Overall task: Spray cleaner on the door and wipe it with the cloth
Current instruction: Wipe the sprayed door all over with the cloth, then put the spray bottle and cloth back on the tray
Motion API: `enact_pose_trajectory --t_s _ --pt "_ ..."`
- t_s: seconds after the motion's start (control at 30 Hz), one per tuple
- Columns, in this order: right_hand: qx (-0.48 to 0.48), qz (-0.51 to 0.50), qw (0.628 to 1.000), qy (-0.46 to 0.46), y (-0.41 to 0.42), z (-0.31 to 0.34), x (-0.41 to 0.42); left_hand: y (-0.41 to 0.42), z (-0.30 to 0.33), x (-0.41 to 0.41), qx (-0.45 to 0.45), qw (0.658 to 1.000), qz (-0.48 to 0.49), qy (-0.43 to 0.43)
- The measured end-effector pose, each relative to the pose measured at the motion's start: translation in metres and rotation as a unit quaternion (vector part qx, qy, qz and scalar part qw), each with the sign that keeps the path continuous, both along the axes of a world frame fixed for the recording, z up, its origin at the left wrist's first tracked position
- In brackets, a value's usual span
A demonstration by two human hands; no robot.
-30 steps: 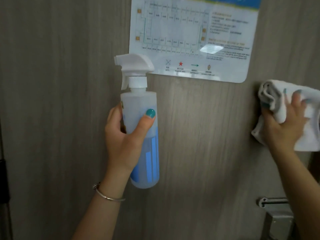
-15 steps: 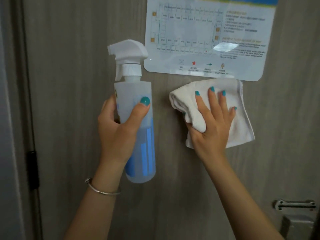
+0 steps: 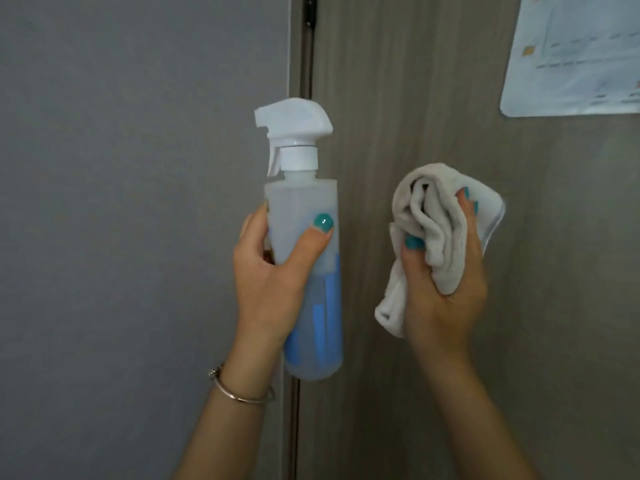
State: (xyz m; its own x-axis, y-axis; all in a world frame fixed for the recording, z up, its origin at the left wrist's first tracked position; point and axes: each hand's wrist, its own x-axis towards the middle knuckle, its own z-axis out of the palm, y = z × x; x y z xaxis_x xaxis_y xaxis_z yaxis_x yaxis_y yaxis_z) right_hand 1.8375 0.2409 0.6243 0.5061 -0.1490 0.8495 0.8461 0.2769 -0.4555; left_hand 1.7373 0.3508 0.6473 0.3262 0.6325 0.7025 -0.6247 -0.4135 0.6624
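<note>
A: Holding the bottle [image 3: 304,244] upright, the left hand [image 3: 273,282] wraps its body about mid-height. Thumb across the front, fingers [image 3: 254,223] curled round the far side, clamped on the bottle. No finger is on the trigger.

B: Position of the bottle relative to the door [image 3: 415,98]?

A: In front of the hinge-side edge, where the door meets the grey wall [image 3: 138,202]. Nozzle points left, toward the wall. Contact between bottle and door cannot be confirmed. Blue liquid fills roughly the lower half; the sprayer head is white.

B: Right hand [image 3: 446,289]?

A: Closed on the cloth [image 3: 429,216]. The cloth is bunched into folds in the grip, thumb on the left side, fingers over the top right. A loose end hangs down to the left of the wrist.

B: Is the cloth on the door?

A: It is held in front of the door panel, right of the bottle and apart from it. Whether it presses against the surface cannot be determined from this angle.

B: Other items?

A: A bracelet [image 3: 242,393] on the left wrist. A laminated sign [image 3: 571,57] fixed to the door at upper right, well apart from the cloth; its print is blurred. A dark hinge [image 3: 310,12] shows at the top of the door edge. Nails on both hands are teal.
</note>
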Motion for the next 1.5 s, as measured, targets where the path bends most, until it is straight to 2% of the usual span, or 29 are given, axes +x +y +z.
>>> enact_pose_trajectory --t_s 0.1,0.23,0.47,0.63,0.87,1.07,1.37,1.5 --pt "-0.025 0.102 0.986 0.126 0.018 -0.015 -0.033 0.015 -0.011 -0.038 -0.001 0.999 0.035 0.008" --pt "-0.051 0.181 0.960 0.208 0.031 -0.030 -0.076 0.025 -0.026 -0.086 0.022 0.993 0.106 0.038" --pt "-0.147 0.242 0.925 0.254 0.032 -0.066 -0.153 0.024 -0.064 -0.180 0.021 0.976 0.208 0.058" --pt "-0.165 0.291 0.901 0.278 0.026 -0.092 -0.201 0.008 -0.093 -0.240 0.029 0.955 0.281 0.094" --pt "-0.190 0.397 0.866 0.237 0.016 -0.109 -0.261 -0.030 -0.114 -0.310 0.013 0.930 0.356 0.092" --pt "-0.221 0.508 0.801 0.225 -0.004 -0.122 -0.295 -0.077 -0.127 -0.351 0.002 0.881 0.463 0.102" --pt "-0.271 0.614 0.717 0.187 -0.036 -0.129 -0.340 -0.153 -0.143 -0.401 -0.057 0.829 0.544 0.116" --pt "-0.290 0.645 0.688 0.162 -0.047 -0.137 -0.377 -0.188 -0.154 -0.438 -0.086 0.786 0.602 0.112"
